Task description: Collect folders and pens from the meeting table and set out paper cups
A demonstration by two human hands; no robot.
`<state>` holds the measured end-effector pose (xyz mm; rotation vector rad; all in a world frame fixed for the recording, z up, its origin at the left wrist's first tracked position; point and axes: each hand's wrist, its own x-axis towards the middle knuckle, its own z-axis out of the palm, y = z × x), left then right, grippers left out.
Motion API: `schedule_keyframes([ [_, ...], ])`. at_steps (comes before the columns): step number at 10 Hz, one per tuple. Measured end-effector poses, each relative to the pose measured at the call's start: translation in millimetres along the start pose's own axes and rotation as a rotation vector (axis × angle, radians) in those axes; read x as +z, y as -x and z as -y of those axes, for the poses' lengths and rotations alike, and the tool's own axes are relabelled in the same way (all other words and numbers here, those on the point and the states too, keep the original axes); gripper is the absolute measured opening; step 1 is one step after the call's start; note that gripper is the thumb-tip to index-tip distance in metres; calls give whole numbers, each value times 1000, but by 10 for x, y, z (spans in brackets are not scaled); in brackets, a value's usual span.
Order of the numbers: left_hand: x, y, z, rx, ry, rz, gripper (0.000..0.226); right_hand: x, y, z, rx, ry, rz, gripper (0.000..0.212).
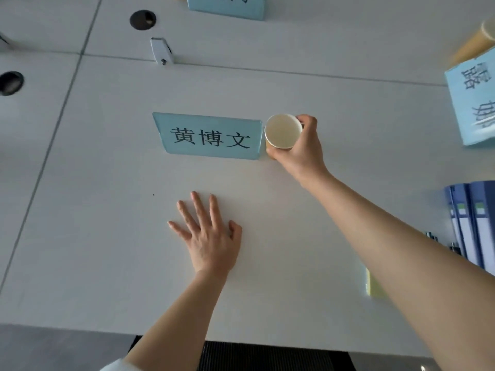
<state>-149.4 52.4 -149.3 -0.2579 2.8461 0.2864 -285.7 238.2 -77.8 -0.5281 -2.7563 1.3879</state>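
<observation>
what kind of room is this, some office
Most likely an office meeting room. Pale blue name cards with printed names stand on a long white table that has round black cable ports, and blue ring-binder folders are stacked at the right edge. The right hand holds an empty paper cup.

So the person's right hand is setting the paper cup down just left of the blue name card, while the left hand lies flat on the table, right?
Not quite: the head view shows the paper cup just right of the blue name card, held by the right hand. The left hand does lie flat on the table.
</observation>
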Motion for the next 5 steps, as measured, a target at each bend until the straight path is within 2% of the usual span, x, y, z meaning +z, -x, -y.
schedule_keyframes([
  [2,-12,27,4,12,4,-35,71,-82,115,-153,103,-49,80,99],
  [4,-45,54,-12,6,-2,-21,73,-184,791,-490,158,40,69,76],
  [5,-125,22,25,15,31,37,75,-243,1186,-575,155,51,55,69],
])
